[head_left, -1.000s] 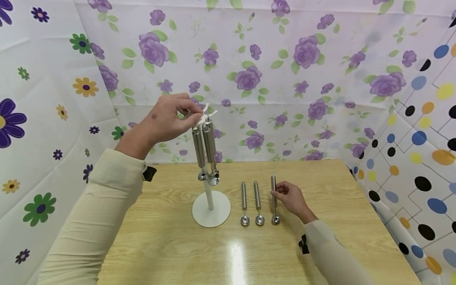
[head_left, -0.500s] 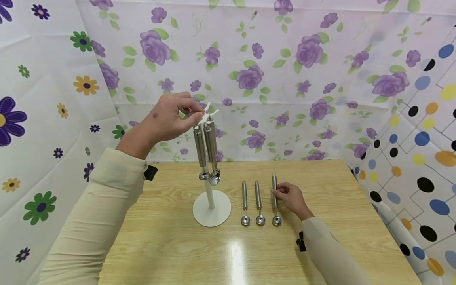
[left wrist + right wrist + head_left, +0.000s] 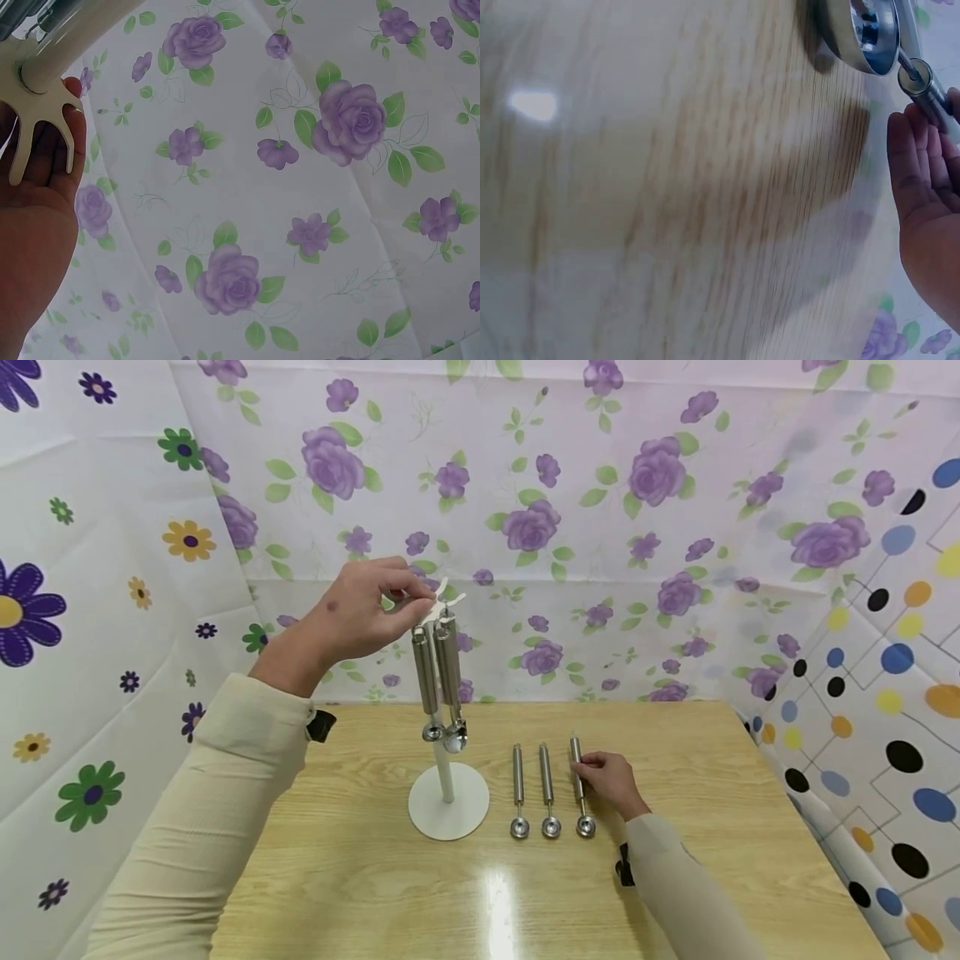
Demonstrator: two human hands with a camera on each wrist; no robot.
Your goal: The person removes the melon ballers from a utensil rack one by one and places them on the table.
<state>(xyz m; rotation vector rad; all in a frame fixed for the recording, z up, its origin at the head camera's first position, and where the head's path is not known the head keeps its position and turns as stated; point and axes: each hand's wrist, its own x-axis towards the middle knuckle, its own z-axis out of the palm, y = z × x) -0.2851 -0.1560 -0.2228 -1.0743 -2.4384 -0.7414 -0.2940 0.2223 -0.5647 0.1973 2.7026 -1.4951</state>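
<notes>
In the head view my left hand (image 3: 378, 610) pinches the top of a white utensil stand (image 3: 447, 806). In the left wrist view its fingers lie behind the stand's pronged hooks (image 3: 45, 127). Metal utensils with tubular handles (image 3: 448, 668) hang from the hooks, overlapping one another. My right hand (image 3: 611, 779) pinches the handle of a metal scoop (image 3: 577, 768), the rightmost of three in a row. That scoop leans slightly, its top toward the left. Its round bowl (image 3: 866, 34) shows large in the right wrist view; whether it touches the table is unclear.
Two similar scoops, one on the left (image 3: 518, 777) and one in the middle (image 3: 546, 777), lie parallel on the wooden table (image 3: 337, 860), right of the stand's round base. Patterned cloths (image 3: 570, 485) hang behind and on both sides of the table.
The handle end of the right scoop has dipped and tilted a little left, with my right hand moving along. My left hand stays on the stand. The head view has shifted slightly.
</notes>
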